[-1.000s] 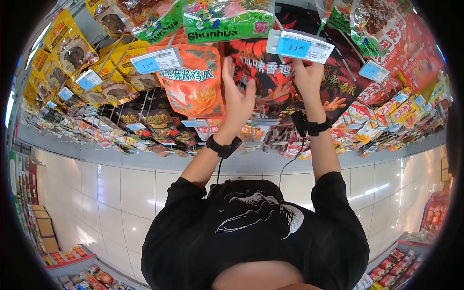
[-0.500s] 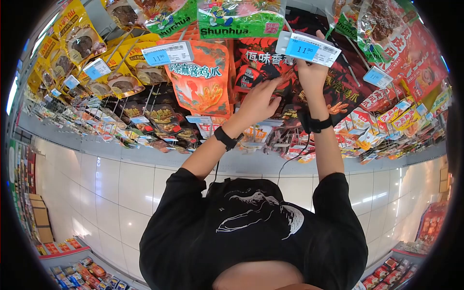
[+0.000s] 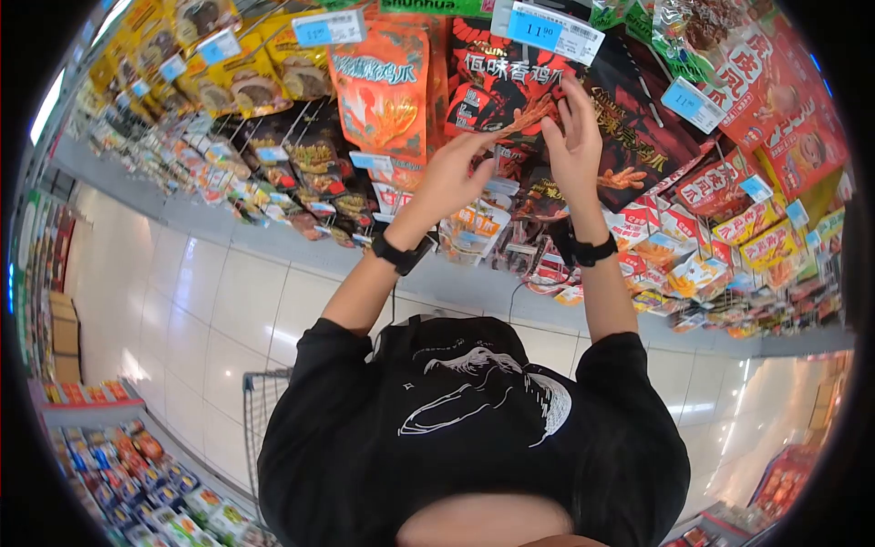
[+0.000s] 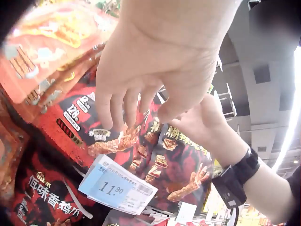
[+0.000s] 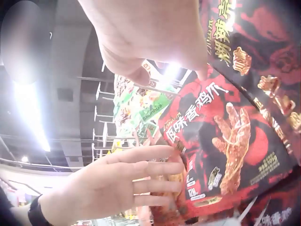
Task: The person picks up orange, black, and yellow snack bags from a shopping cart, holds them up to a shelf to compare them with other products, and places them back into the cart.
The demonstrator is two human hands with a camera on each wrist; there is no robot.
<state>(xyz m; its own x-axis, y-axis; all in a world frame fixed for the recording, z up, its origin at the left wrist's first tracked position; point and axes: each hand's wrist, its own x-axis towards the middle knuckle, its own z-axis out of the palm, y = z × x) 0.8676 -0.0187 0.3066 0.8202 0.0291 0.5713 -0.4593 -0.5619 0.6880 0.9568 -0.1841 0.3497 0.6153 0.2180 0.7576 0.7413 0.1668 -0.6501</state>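
A red-and-black chicken feet pouch point(image 3: 492, 91) hangs on the rack below a blue-and-white price tag point(image 3: 551, 35). My left hand point(image 3: 458, 173) is at the pouch's lower left, its fingers fairly straight. In the right wrist view the left hand point(image 5: 127, 181) lies flat along the pouch's side. My right hand point(image 3: 576, 146) has its fingers raised and thumb apart at the pouch's right side. Seen from the right wrist, the right hand point(image 5: 155, 37) is at the pouch's upper edge, with some fingertips hidden. A darker pouch with yellow lettering point(image 3: 643, 132) hangs just right of it.
Orange pouches point(image 3: 383, 91) hang to the left, yellow packets point(image 3: 255, 82) farther left. Red packets point(image 3: 775, 109) fill the right of the rack. Lower rows of packets hang under my hands. A cart point(image 3: 255, 419) stands on the tiled floor at my left side.
My left hand has moved right from beside the orange pouch to the red-and-black one. My right hand has come down from behind the price tag. The rack sits higher in the head view.
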